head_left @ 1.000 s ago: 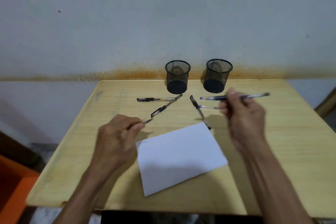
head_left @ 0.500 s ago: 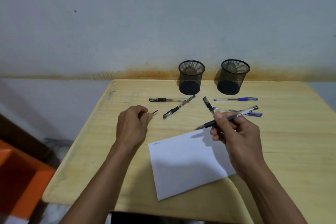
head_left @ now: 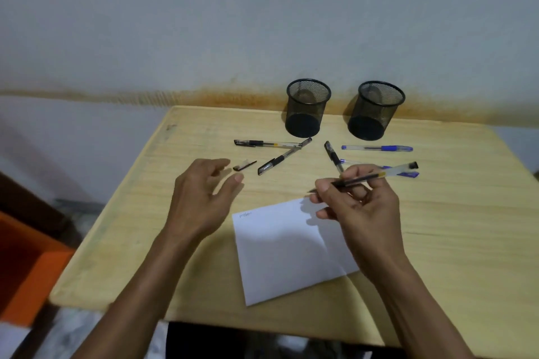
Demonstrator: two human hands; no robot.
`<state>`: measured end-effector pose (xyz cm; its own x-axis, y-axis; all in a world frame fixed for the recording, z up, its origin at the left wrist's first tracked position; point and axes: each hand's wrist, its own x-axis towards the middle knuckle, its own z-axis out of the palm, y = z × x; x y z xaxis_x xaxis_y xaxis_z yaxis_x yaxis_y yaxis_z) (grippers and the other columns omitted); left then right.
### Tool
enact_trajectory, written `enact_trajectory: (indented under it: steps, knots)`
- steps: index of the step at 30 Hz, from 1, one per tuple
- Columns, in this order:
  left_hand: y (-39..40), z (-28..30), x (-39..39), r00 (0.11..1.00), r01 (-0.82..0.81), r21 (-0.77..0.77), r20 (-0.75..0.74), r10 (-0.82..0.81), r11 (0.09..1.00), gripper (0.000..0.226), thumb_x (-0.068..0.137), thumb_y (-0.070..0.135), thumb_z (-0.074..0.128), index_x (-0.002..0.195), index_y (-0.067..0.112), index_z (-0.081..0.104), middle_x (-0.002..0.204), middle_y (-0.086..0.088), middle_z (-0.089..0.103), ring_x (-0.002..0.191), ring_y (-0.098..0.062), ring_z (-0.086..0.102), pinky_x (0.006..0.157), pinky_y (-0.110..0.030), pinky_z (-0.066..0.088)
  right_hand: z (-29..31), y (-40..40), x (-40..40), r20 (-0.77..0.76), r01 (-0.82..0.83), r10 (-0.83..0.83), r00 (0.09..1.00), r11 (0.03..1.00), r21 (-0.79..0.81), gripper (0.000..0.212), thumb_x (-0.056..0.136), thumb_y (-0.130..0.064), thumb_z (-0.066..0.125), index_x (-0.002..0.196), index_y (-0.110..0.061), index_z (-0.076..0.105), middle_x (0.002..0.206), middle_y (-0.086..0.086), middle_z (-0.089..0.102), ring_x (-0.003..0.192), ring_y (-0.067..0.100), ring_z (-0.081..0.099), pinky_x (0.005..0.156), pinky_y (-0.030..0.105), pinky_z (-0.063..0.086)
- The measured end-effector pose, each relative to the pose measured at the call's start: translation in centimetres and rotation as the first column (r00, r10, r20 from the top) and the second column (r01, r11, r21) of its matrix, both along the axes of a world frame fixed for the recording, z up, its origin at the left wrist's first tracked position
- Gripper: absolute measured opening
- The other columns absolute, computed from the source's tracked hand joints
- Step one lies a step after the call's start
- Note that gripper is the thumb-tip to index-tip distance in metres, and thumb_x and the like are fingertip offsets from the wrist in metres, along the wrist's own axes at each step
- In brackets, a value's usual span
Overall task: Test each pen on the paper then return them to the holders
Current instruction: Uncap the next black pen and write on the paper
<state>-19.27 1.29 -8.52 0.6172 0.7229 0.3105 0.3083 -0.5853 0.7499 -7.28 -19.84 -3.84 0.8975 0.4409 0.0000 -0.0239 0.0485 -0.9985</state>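
Pen testing barely begun, both holders still empty

Head view: at centre right the right hand [head_left: 358, 207] pinches an uncapped pen [head_left: 376, 175] above the paper [head_left: 280, 253], which bears one scribble at its upper left; the left hand [head_left: 201, 198], fingers spread, hovers by the cap [head_left: 244, 165]; five pens lie below the two mesh holders [head_left: 307, 108] at upper centre

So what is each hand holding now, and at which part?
The right hand pinches a pen on its lower barrel, near the tip. The left hand holds nothing.
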Motion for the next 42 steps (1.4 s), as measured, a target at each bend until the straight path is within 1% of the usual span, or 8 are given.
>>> enact_trajectory:
  steps: [4,6,11,15,20,27,36,42]
  knots:
    - [-0.3,-1.7,-3.4,0.947,0.304,0.266,-0.193,-0.259,0.915,0.051,0.082,0.054,0.069,0.118,0.016,0.072,0.122,0.0,0.07,0.113,-0.016,0.065,0.094,-0.041,0.053,-0.9,1.5,-0.6,0.166,-0.109,0.123,0.978,0.99,-0.094,0.015,0.082,0.002,0.078,0.087,-0.007,0.067,0.078,0.004,0.075,0.071,0.017,0.075,0.062,0.026,0.061]
    - [0.1,-2.5,-3.6,0.921,0.367,0.314,-0.255,-0.294,0.876,0.054,0.08,0.056,0.072,0.116,0.016,0.073,0.125,-0.006,0.069,0.117,-0.022,0.064,0.095,-0.047,0.051,-1.6,2.7,-0.8,0.176,-0.176,0.205,0.963,0.97,-0.167,0.011,0.081,0.002,0.077,0.084,-0.007,0.072,0.077,0.003,0.075,0.072,0.016,0.074,0.066,0.028,0.062]
    - [0.2,-3.1,-3.5,0.904,0.399,0.333,-0.298,-0.307,0.854,0.051,0.075,0.062,0.072,0.106,0.021,0.078,0.124,-0.005,0.07,0.116,-0.025,0.064,0.095,-0.05,0.048,-2.2,5.0,-0.5,0.195,-0.274,0.339,0.92,0.915,-0.298,0.018,0.073,0.006,0.077,0.079,-0.01,0.073,0.075,0.008,0.077,0.064,0.016,0.071,0.069,0.035,0.062]
    - [0.2,-3.0,-3.5,0.895,0.404,0.319,-0.33,-0.3,0.857,0.056,0.076,0.069,0.068,0.109,0.024,0.077,0.125,-0.003,0.07,0.117,-0.023,0.063,0.098,-0.048,0.047,-2.5,6.2,0.2,0.205,-0.324,0.404,0.892,0.885,-0.335,0.012,0.07,0.007,0.077,0.073,-0.002,0.07,0.066,0.014,0.074,0.06,0.033,0.07,0.061,0.047,0.059]
    - [0.1,-2.8,-3.5,0.904,0.391,0.271,-0.29,-0.313,0.88,0.053,0.074,0.071,0.067,0.106,0.031,0.077,0.127,0.002,0.068,0.12,-0.019,0.061,0.103,-0.049,0.044,-4.9,7.0,0.4,0.179,-0.345,0.423,0.888,0.872,-0.347,0.013,0.065,-0.007,0.077,0.064,-0.006,0.065,0.066,0.019,0.069,0.059,0.027,0.061,0.056,0.053,0.054]
    - [0.0,-2.8,-3.5,0.918,0.372,0.29,-0.257,-0.303,0.882,0.051,0.074,0.07,0.067,0.104,0.031,0.078,0.128,0.005,0.067,0.124,-0.015,0.058,0.108,-0.045,0.04,-6.4,7.3,1.1,0.328,-0.304,0.441,0.835,0.868,-0.393,0.014,0.066,-0.016,0.079,0.062,-0.018,0.065,0.062,0.002,0.069,0.059,0.023,0.062,0.054,0.049,0.054]
    - [-0.1,-2.9,-3.4,0.924,0.363,0.286,-0.228,-0.305,0.887,0.05,0.073,0.066,0.071,0.104,0.028,0.079,0.127,0.002,0.068,0.124,-0.018,0.059,0.105,-0.048,0.042,-6.5,7.5,1.0,0.368,-0.295,0.447,0.815,0.868,-0.4,0.018,0.062,-0.021,0.078,0.06,-0.013,0.062,0.063,0.003,0.071,0.058,0.019,0.063,0.053,0.047,0.053]
    - [-0.1,-2.8,-3.4,0.924,0.362,0.282,-0.23,-0.304,0.888,0.049,0.073,0.065,0.072,0.105,0.028,0.078,0.127,0.003,0.068,0.124,-0.017,0.059,0.104,-0.048,0.042,-6.6,7.4,1.2,0.371,-0.302,0.447,0.814,0.871,-0.388,0.019,0.062,-0.018,0.077,0.06,-0.007,0.061,0.064,0.006,0.071,0.061,0.029,0.064,0.052,0.048,0.052]
